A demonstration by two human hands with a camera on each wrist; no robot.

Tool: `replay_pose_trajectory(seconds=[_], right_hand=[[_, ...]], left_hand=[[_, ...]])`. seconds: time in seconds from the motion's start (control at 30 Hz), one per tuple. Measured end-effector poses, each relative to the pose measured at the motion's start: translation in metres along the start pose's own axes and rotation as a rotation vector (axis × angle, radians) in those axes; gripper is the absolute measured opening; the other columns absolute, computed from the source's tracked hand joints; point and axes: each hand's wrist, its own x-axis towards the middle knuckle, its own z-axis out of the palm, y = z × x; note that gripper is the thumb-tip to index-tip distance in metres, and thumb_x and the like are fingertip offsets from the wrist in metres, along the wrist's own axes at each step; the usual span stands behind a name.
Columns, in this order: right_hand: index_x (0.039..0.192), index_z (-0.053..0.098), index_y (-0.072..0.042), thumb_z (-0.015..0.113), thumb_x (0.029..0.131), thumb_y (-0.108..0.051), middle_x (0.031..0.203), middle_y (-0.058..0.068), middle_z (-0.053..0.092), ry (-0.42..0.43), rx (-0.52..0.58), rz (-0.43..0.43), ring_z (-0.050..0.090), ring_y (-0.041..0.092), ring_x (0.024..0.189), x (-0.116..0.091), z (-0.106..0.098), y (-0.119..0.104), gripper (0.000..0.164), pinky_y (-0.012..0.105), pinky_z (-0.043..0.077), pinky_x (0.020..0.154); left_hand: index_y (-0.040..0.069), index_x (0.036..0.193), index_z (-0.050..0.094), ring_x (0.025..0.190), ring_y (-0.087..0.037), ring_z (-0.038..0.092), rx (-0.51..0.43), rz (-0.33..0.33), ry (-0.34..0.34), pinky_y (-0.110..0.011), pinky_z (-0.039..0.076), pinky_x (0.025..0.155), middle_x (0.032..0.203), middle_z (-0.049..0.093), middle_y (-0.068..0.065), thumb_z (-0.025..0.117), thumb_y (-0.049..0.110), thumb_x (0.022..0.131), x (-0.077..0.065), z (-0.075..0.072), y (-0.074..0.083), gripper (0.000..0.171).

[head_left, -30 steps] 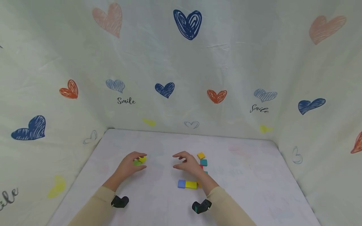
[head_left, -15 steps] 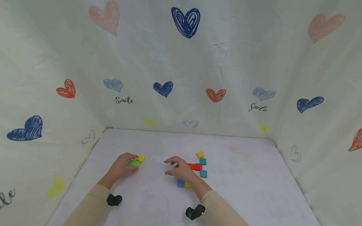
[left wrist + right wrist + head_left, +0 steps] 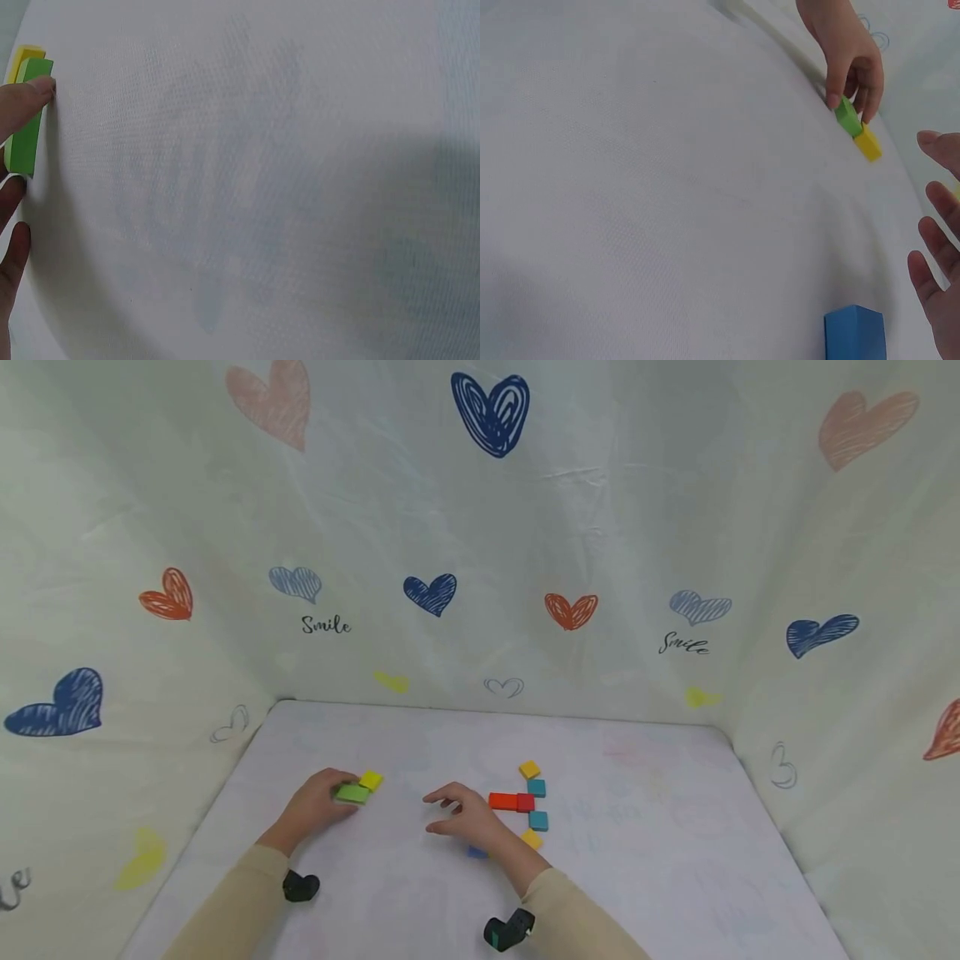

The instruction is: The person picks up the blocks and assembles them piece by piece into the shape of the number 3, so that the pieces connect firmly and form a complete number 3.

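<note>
My left hand [image 3: 311, 810] pinches a green block [image 3: 352, 793] between thumb and fingers at the left of the table. A yellow block [image 3: 371, 780] sits against the green block's far right corner. In the left wrist view, the thumb lies on the green block [image 3: 30, 135]. My right hand [image 3: 467, 818] hovers near the middle of the table, fingers spread and holding nothing. Below the right hand in the right wrist view stands a blue block [image 3: 855, 334], mostly covered by the wrist in the head view.
Right of the right hand lie a long orange-red block [image 3: 502, 802] and a red block [image 3: 526, 802] end to end. Two teal blocks [image 3: 537, 821] and two orange-yellow blocks [image 3: 529, 769] form a bent line beside them. A heart-printed curtain [image 3: 622, 677] stands behind the white table [image 3: 637, 860].
My left hand has moved left and closed on the green block. My right hand has moved left and slightly nearer, uncovering the red blocks while its forearm now covers the long yellow block.
</note>
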Motion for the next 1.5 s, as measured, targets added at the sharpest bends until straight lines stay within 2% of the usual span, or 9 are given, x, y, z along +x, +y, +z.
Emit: replay_pose_trajectory(seconds=[0.13, 0.37, 0.8, 0.97, 1.13, 1.3, 1.5], right_hand=[[0.120, 0.069, -0.013, 0.077, 0.085, -0.014, 0.114, -0.006, 0.061, -0.005, -0.003, -0.004, 0.054, 0.025, 0.109, 0.000, 0.002, -0.002, 0.036, 0.029, 0.046, 0.087], [0.119, 0.069, -0.012, 0.077, 0.084, -0.013, 0.111, -0.011, 0.060, -0.001, -0.008, -0.022, 0.054, 0.024, 0.108, 0.000, 0.002, -0.003, 0.036, 0.029, 0.047, 0.087], [0.121, 0.067, -0.010, 0.076, 0.085, -0.014, 0.118, 0.003, 0.061, 0.018, -0.022, -0.038, 0.054, 0.027, 0.110, 0.001, -0.009, -0.003, 0.038, 0.030, 0.046, 0.088], [0.122, 0.066, -0.011, 0.075, 0.087, -0.014, 0.120, 0.004, 0.060, 0.054, -0.034, -0.016, 0.053, 0.026, 0.111, 0.000, -0.018, -0.001, 0.037, 0.033, 0.047, 0.089], [0.124, 0.065, -0.010, 0.075, 0.087, -0.014, 0.121, 0.007, 0.059, 0.083, -0.040, 0.000, 0.052, 0.027, 0.111, -0.003, -0.031, 0.002, 0.038, 0.036, 0.047, 0.090], [0.123, 0.066, -0.010, 0.076, 0.086, -0.015, 0.120, 0.004, 0.060, 0.122, -0.074, 0.010, 0.053, 0.028, 0.110, -0.006, -0.046, 0.002, 0.039, 0.038, 0.047, 0.092], [0.122, 0.066, -0.013, 0.076, 0.086, -0.014, 0.121, 0.005, 0.059, 0.154, -0.066, 0.042, 0.053, 0.029, 0.110, -0.008, -0.060, 0.005, 0.037, 0.038, 0.048, 0.089]], left_hand=[[0.000, 0.116, 0.065, 0.111, -0.039, 0.055, -0.006, -0.015, 0.002, -0.054, 0.042, 0.096, 0.115, 0.061, -0.017, 0.080, 0.009, 0.078, -0.001, 0.000, 0.000, 0.042], [0.000, 0.111, 0.067, 0.104, -0.035, 0.058, -0.005, -0.004, 0.012, -0.051, 0.045, 0.093, 0.108, 0.063, -0.014, 0.080, 0.006, 0.078, 0.000, 0.001, -0.002, 0.035], [0.001, 0.109, 0.068, 0.092, -0.026, 0.057, 0.019, -0.034, 0.006, -0.045, 0.049, 0.083, 0.104, 0.062, -0.010, 0.081, 0.010, 0.078, 0.000, -0.002, 0.003, 0.035], [0.002, 0.109, 0.068, 0.091, -0.025, 0.057, 0.035, 0.005, 0.025, -0.044, 0.049, 0.081, 0.103, 0.062, -0.008, 0.081, 0.011, 0.078, 0.002, -0.005, 0.010, 0.035], [0.003, 0.106, 0.070, 0.088, -0.023, 0.057, 0.045, 0.088, 0.050, -0.042, 0.049, 0.078, 0.099, 0.063, -0.006, 0.082, 0.011, 0.077, 0.010, -0.007, 0.020, 0.032], [0.006, 0.103, 0.071, 0.087, -0.021, 0.057, 0.029, 0.156, 0.070, -0.039, 0.048, 0.077, 0.099, 0.063, -0.003, 0.082, 0.009, 0.077, 0.019, -0.003, 0.033, 0.029], [0.008, 0.104, 0.071, 0.088, -0.020, 0.057, 0.022, 0.187, 0.086, -0.039, 0.049, 0.078, 0.099, 0.062, -0.002, 0.082, 0.010, 0.078, 0.028, 0.003, 0.050, 0.029]])
